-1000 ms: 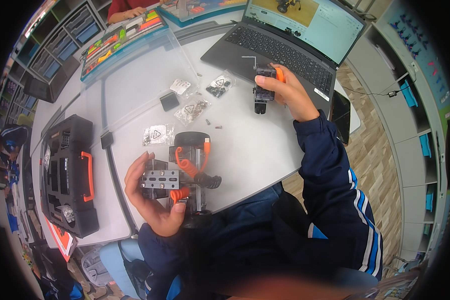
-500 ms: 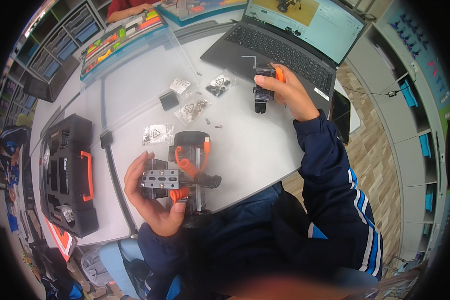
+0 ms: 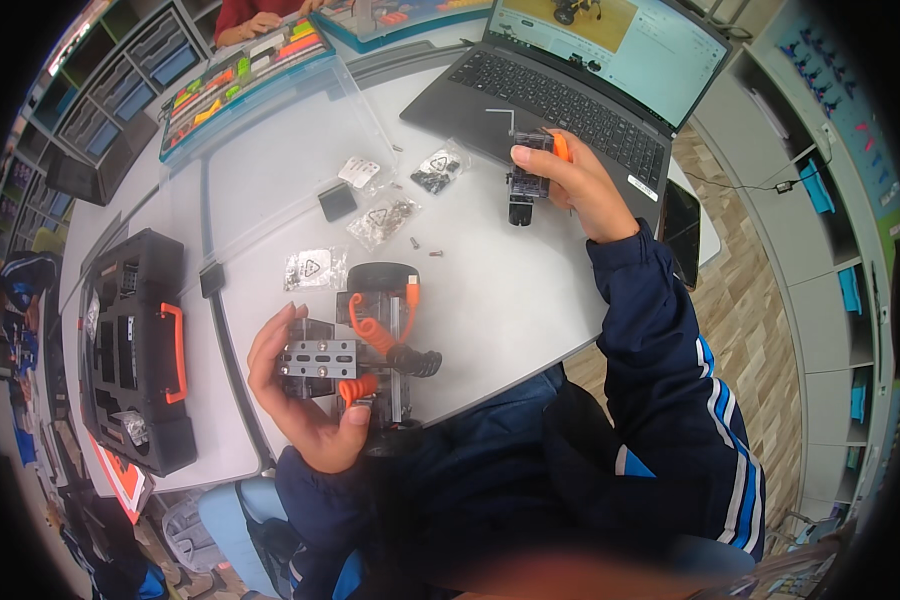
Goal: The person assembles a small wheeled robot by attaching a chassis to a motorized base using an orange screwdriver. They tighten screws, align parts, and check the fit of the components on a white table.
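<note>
My left hand [image 3: 305, 410] is wrapped round the left side of a small wheeled robot chassis [image 3: 320, 358] at the table's near edge. A grey perforated metal plate tops the chassis, and a black wheel [image 3: 383, 277] sits at its far end. Orange and black coiled cables [image 3: 375, 335] lie over it, one ending in an orange plug. Above the table, beside the laptop, my right hand [image 3: 570, 180] grips a dark module [image 3: 527, 180] with an orange part on its right side. A thin L-shaped hex key [image 3: 511, 122] sticks up from the same grip; its lower end is hidden.
Several small plastic parts bags [image 3: 383, 220], a black square piece [image 3: 337, 203] and loose screws [image 3: 436, 253] lie mid-table. An open laptop [image 3: 560, 95] stands far right, a phone [image 3: 681, 230] beside it. A black case [image 3: 142, 350] is left; a co-worker's hand [image 3: 260, 24] shows behind a parts box [image 3: 245, 90].
My hands, the chassis and the module stay nearly still. At the far side the co-worker's hands have shifted slightly.
</note>
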Demonstrator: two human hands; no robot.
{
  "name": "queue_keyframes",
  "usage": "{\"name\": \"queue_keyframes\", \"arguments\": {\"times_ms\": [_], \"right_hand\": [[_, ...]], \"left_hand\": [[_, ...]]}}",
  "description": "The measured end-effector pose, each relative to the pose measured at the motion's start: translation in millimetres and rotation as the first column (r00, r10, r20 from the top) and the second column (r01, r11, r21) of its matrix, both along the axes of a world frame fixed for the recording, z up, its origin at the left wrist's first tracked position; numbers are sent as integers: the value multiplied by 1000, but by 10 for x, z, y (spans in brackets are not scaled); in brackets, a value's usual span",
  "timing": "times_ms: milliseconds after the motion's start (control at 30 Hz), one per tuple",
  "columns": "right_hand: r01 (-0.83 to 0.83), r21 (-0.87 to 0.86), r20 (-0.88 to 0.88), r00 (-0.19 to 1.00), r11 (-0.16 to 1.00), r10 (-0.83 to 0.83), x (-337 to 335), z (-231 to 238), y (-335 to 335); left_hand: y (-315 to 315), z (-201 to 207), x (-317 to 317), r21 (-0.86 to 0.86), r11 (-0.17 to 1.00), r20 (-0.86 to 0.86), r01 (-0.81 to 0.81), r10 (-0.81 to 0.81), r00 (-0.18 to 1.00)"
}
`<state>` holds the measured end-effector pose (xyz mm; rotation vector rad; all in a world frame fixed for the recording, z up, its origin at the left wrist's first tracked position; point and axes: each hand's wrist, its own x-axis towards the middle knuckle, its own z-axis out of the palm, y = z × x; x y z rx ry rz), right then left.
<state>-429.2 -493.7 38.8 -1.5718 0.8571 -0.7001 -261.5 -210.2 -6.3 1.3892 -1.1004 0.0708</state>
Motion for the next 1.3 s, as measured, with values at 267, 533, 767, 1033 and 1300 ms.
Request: {"name": "queue_keyframes", "arguments": {"times_ms": [267, 533, 767, 1033, 1300], "right_hand": [[15, -1, -10, 1000, 1000, -15, 3, -18, -23], [15, 0, -27, 1000, 1000, -15, -3, -19, -37], [18, 0, -2, 1000, 1000, -18, 0, -19, -19], [18, 3, -23, 1000, 1000, -18, -9, -4, -11], [26, -8, -20, 999, 1000, -26, 4, -5, -5]], "left_hand": [[-3, 5, -3, -6, 1000, -3, 1, -1, 1000], [-7, 3, -9, -10, 1000, -22, 9, -9, 1000], [0, 2, -4, -1, 1000, -17, 6, -6, 1000], [1, 3, 3, -1, 1000, -15, 12, -12, 1000], [-1, 6, 4, 0, 1000, -13, 10, -10, 1000]]}}
